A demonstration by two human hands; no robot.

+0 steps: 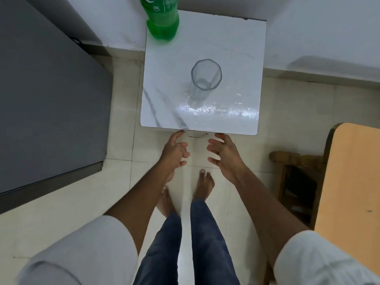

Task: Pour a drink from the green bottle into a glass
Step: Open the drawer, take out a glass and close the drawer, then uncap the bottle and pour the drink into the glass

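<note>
Right now both hands, left hand (174, 150) and right hand (223, 153), hang empty with fingers spread at the bench's (164, 99) near edge. Green bottle (162, 21) stands at the far-left corner, looking full and heavy; grip its body. Empty glass (206, 76) sits mid-bench, fragile.

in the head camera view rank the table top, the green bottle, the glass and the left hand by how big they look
1. Table top, by far.
2. Green bottle, cut off by the top edge, so only part counts.
3. Glass and left hand: look alike; the hand is nearer the camera, so unranked.
</note>
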